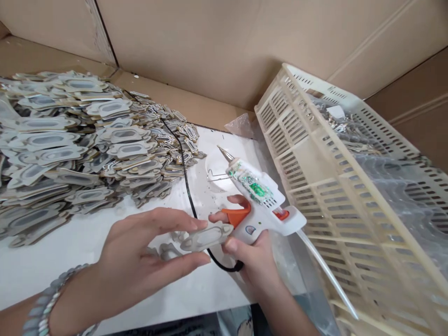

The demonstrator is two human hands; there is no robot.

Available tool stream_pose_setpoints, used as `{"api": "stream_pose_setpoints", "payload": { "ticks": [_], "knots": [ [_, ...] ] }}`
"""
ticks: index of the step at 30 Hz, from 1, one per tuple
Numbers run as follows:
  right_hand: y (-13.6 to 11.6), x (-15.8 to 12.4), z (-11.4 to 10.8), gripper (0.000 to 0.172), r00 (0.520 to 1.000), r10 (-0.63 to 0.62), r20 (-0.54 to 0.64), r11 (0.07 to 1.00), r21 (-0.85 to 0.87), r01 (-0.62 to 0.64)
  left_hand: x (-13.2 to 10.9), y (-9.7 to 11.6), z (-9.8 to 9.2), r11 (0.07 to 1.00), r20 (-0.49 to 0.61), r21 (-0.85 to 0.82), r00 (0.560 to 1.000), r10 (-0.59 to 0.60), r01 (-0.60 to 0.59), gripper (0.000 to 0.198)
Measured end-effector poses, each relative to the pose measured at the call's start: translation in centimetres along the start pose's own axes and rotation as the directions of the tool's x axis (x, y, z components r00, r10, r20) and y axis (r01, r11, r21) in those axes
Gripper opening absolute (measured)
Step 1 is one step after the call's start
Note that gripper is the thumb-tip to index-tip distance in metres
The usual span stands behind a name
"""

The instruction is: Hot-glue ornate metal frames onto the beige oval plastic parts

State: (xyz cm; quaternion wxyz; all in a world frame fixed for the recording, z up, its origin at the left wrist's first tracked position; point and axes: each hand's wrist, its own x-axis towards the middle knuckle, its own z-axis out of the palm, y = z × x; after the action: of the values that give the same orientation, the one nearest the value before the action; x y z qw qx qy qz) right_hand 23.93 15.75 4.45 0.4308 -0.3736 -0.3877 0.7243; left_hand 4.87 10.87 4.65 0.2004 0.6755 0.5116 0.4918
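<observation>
My right hand (250, 252) is wrapped round the handle of a white hot glue gun (255, 186) with an orange trigger. The gun's metal nozzle points up and left, and a clear glue stick (329, 275) sticks out of its back. Between the thumb and fingers of my left hand (140, 256) are a few flat grey plaques (206, 237) with scalloped edges and a recessed oval middle. Their front end is close to the gun's handle and my right thumb; whether they touch I cannot tell.
A big heap of similar grey plaques (119, 135) covers the left of the white table (87, 275). On the right stands a cream slatted plastic crate (301, 168) holding clear plastic trays. The gun's black cord (187, 182) crosses the table. Cardboard walls (196, 51) close off the back.
</observation>
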Motion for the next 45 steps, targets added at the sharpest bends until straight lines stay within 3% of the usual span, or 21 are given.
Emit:
{"api": "stream_pose_setpoints", "payload": {
  "ticks": [3,7,10,13,17,20,23,25,28,30,33,36,41,45],
  "knots": [
    [-0.3,0.1,0.2,0.068,0.999,0.051,0.006,0.996,0.075,-0.052,0.2,0.1,0.1,1.000,0.007,-0.015,1.000,-0.020,0.020,0.028],
    [-0.7,0.2,0.1,0.063,0.995,0.089,0.034,0.982,0.166,-0.093,1.3,0.2,-1.1,0.992,0.169,-0.048,0.978,0.122,-0.115,0.045],
    [-0.9,0.1,-0.1,0.058,0.994,0.091,0.058,0.975,0.198,-0.101,2.2,0.5,-2.1,0.953,0.258,0.073,0.929,0.265,-0.293,0.036],
    [-0.8,0.0,-0.4,0.057,0.993,0.105,0.060,0.979,0.172,-0.114,2.9,1.2,-2.0,0.819,0.288,0.236,0.843,0.455,-0.523,0.041],
    [-0.2,-0.5,-0.9,0.062,0.981,0.195,-0.022,0.974,0.124,-0.190,3.9,2.8,-1.0,0.784,0.287,0.236,0.812,0.508,-0.574,0.029],
    [0.1,-0.9,-1.1,0.069,0.960,0.257,-0.111,0.965,0.084,-0.249,4.7,3.7,-0.6,0.719,0.363,0.218,0.739,0.568,-0.660,0.023],
    [0.1,-1.0,-1.1,0.064,0.969,0.228,-0.096,0.973,0.062,-0.222,4.6,4.2,-0.6,0.691,0.424,0.237,0.713,0.559,-0.683,0.024],
    [-0.2,-0.7,-1.1,0.054,0.985,0.163,-0.050,0.986,0.029,-0.162,4.0,4.2,-0.6,0.715,0.421,0.242,0.735,0.532,-0.656,0.027],
    [-0.6,-0.1,-1.1,0.048,0.999,0.037,0.003,0.996,-0.087,-0.036,3.1,3.5,-1.1,0.827,0.300,0.274,0.861,0.412,-0.491,0.034],
    [-0.8,0.3,-1.1,0.047,0.999,-0.037,0.034,0.986,-0.163,0.042,3.2,2.6,-2.0,0.867,0.231,0.264,0.900,0.369,-0.423,0.037],
    [-1.0,0.4,-1.1,0.039,0.994,-0.095,0.045,0.957,-0.272,0.103,4.3,0.9,-4.1,0.875,0.194,0.239,0.904,0.382,-0.421,0.030],
    [-0.9,0.3,-1.0,0.036,0.995,-0.094,0.011,0.922,-0.375,0.092,4.9,-0.8,-5.6,0.871,0.100,0.339,0.935,0.341,-0.354,0.024],
    [-0.6,0.0,-1.6,0.039,0.994,-0.102,-0.029,0.872,-0.483,0.075,3.8,-3.2,-5.9,0.699,0.101,0.646,0.942,0.320,-0.307,0.020],
    [-0.7,-0.4,-2.3,0.027,0.992,-0.124,0.014,0.784,-0.611,0.107,3.6,-3.5,-5.9,0.699,0.053,0.618,0.906,0.420,-0.360,0.009]
  ]
}}
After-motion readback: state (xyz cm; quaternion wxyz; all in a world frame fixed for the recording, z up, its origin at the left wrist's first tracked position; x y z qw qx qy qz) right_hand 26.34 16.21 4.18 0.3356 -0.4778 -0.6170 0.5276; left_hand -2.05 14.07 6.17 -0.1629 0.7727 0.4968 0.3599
